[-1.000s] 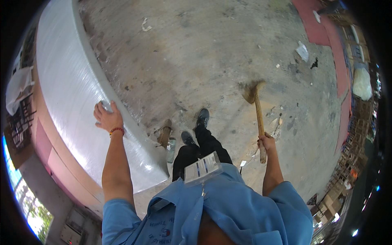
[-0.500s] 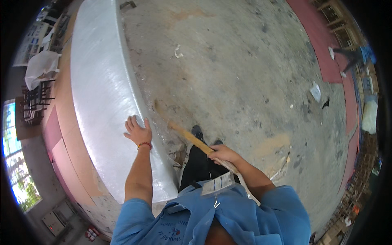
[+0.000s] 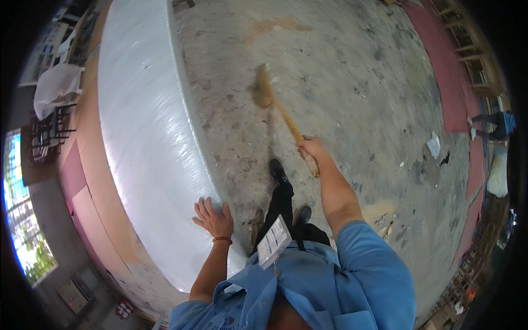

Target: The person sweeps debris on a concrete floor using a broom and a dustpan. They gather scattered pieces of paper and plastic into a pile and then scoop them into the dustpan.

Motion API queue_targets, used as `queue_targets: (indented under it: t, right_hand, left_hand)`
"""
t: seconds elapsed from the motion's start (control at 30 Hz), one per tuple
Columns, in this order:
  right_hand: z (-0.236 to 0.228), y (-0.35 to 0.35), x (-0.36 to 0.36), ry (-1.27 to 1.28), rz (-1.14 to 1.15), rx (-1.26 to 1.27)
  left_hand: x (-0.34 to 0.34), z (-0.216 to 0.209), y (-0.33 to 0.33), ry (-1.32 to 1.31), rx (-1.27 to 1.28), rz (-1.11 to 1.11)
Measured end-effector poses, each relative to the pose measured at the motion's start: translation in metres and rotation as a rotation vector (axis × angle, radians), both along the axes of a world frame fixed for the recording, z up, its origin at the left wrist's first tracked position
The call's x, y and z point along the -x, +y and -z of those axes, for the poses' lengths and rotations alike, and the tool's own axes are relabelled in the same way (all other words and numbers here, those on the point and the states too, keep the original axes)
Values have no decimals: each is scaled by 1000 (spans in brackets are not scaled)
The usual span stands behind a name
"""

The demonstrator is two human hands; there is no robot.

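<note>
My right hand (image 3: 312, 147) is closed around the handle of a short wooden broom (image 3: 288, 122), held out ahead of me. Its brown bristled head (image 3: 264, 91) is smeared by motion, over or on the concrete floor; which of the two I cannot tell. To my left lies a long, pale slab wrapped in shiny clear film (image 3: 151, 126). On its top, close to the right edge, my left hand (image 3: 215, 217) rests flat with the fingers spread and nothing in them.
Stained concrete floor (image 3: 341, 82) spreads ahead and right, with a white scrap (image 3: 434, 145) on it. Cardboard sheets (image 3: 102, 220) lie beyond the slab's left side. At far right, another person (image 3: 495, 125) stands by a red mat (image 3: 440, 71). Dark chairs (image 3: 52, 132) stand at left.
The broom has swung forward and right, away from the slab's edge, as my right arm stretched out. My left hand sits lower in view, still on the slab. One foot shows farther forward.
</note>
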State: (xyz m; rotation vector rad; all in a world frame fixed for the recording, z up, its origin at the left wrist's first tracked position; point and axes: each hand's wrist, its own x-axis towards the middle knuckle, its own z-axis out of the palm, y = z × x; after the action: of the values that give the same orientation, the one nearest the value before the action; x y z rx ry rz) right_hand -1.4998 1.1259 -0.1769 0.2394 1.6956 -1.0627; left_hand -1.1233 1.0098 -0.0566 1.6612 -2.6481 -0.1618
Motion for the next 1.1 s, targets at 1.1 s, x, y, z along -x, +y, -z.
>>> queue_targets:
  t: [1.1]
  right_hand:
    - [-92,-100,76,-66,-987,73]
  left_hand:
    - [43,79,-47,-44,-1175,194]
